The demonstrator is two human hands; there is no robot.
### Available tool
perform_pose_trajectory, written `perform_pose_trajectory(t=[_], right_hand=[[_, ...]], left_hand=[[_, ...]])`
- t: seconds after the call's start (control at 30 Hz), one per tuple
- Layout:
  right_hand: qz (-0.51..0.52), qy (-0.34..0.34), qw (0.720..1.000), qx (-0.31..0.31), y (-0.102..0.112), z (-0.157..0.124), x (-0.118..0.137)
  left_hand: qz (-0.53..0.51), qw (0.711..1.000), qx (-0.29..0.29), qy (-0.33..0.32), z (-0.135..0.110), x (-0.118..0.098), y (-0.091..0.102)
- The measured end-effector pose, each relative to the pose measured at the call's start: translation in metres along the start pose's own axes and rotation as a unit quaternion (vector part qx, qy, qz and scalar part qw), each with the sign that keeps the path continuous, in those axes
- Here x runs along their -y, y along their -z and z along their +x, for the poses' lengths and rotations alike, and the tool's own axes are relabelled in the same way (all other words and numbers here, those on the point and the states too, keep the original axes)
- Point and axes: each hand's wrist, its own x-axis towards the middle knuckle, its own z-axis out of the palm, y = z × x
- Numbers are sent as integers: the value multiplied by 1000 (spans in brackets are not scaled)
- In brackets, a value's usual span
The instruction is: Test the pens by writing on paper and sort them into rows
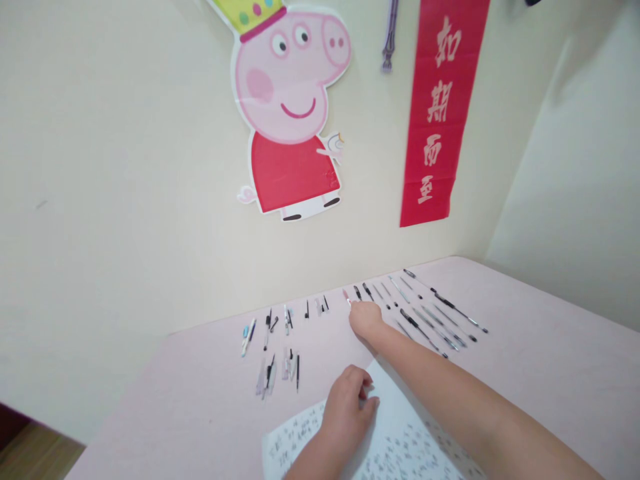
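Observation:
My right hand (367, 319) reaches to the back of the table, its fingers closed at the lower end of a pink-tipped pen (346, 296). The fingertips are mostly hidden behind the hand. My left hand (346, 408) rests on a handwritten sheet of paper (395, 440), loosely curled, with a gap between thumb and fingers and nothing held. Right of my right hand lie several pens and slim refills in rows, among them a black-gripped pen (423, 331). To the left are small groups of pen parts, including a dark refill (298, 373).
The pale pink table (165, 413) meets a wall along its back edge. A blue-and-white pen (249, 337) lies at the left end of the rows. On the wall hang a cartoon pig cutout (295, 167) and a red banner (440, 127).

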Motion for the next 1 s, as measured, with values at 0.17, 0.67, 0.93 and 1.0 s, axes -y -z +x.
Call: perform_pose_trajectory(t=[0.17, 0.67, 0.93, 1.0], right_hand=[[-4, -9, 999, -35, -3, 0, 0], [41, 171, 978, -115, -3, -5, 27], [138, 222, 963, -73, -30, 25, 48], [146, 221, 962, -70, -33, 31, 52]], left_hand=[[0, 1000, 1, -4, 0, 1, 0], [-3, 1000, -5, -14, 0, 0, 0], [5, 1000, -11, -28, -1, -1, -1], [0, 999, -12, -35, -1, -2, 0]])
